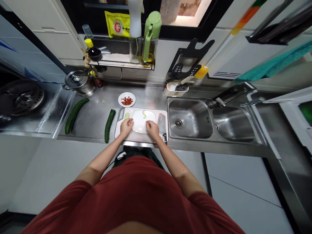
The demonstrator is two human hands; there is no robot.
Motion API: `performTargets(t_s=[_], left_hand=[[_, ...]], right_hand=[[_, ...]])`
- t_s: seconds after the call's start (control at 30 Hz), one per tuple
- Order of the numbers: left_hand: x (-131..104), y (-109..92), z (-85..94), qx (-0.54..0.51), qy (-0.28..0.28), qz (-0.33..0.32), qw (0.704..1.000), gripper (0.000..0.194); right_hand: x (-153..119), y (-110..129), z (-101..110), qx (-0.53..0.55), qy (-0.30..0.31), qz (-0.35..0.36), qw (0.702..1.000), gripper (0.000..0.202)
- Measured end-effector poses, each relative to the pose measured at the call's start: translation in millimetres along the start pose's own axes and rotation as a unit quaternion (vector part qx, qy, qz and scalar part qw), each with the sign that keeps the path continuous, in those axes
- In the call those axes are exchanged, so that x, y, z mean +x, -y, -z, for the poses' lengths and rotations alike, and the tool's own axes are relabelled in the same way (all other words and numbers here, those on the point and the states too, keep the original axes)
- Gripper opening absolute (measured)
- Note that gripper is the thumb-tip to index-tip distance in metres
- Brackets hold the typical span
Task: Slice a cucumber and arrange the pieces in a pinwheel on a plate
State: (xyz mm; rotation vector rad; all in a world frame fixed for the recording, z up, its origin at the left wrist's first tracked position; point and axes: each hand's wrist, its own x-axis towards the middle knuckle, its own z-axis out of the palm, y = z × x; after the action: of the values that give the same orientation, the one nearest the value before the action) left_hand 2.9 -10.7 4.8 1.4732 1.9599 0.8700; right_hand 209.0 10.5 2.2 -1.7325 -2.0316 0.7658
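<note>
Although the steel counter (94,125) runs wide, the work sits on one small stretch of it. Clock centred there, 12 = wall side.

Sink (193,113): 3 o'clock, well off the work.

Cutting board (138,138): at centre, near the counter's front edge. Check that it lies firm before any pressing.

White plate (140,123): on the board, between the hands. Much of its surface is bare; best kept level, with wrists off its rim.

Long cucumber (75,116) and short cucumber (110,126): both toward 9, the short one just beside the board.

Knife (161,123): flat on the board at 3, handle toward 5, just beside the right wrist. Judged the main hazard; a raised forearm would clear it.

Small dish (120,100) of red chopped pieces (127,101): at 11, beyond the board; sleeves and knuckles should pass wide of it.

Left hand (127,126): at the plate's 9 o'clock edge, fingers curled, tips close. Right hand (152,128): over the plate's 3 o'clock side, fingers likewise curled. Cannot tell whether either pinches anything.

Slices on the plate (144,114): a few, pale green, near its 12 o'clock side. Slices on the board (127,115): 10 o'clock, just past the left knuckles. Probably wet and bendy; a light rim pinch, one at a time, and an even overlap should serve.
</note>
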Motion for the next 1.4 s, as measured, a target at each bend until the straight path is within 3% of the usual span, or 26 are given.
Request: performTargets(t_s=[0.27, 0.43, 0.67, 1.13, 1.27, 1.4], left_hand=[[-22.7, 20.7, 30.1, 0.175, -0.032, 0.084, 0.980, 0.025], [-29.5, 23.2, 30.2, 0.245, -0.016, 0.119, 0.962, 0.036], [-29.8, 28.6, 26.0, 0.237, -0.016, 0.125, 0.963, 0.026], [-29.2, 37.6, 16.2, 0.100, -0.073, 0.080, 0.989, 0.008], [-23.8, 37.1, 15.4, -0.043, -0.076, 0.082, 0.993, 0.013], [-13.1, 20.5, 18.5, -0.242, -0.055, 0.088, 0.965, 0.022]], right_hand=[[-11.8, 1.3, -8.9, 0.082, -0.049, 0.040, 0.995, 0.031], [-10.6, 2.3, -9.8, 0.104, -0.064, 0.049, 0.991, 0.028], [-11.1, 1.7, -10.8, 0.113, -0.074, 0.049, 0.990, 0.030], [-13.8, -2.5, -11.2, 0.121, -0.078, 0.043, 0.989, 0.030], [-14.9, 0.6, -9.2, 0.128, -0.075, 0.040, 0.988, 0.031], [-11.5, 12.3, -1.3, 0.147, -0.078, 0.049, 0.985, 0.031]])
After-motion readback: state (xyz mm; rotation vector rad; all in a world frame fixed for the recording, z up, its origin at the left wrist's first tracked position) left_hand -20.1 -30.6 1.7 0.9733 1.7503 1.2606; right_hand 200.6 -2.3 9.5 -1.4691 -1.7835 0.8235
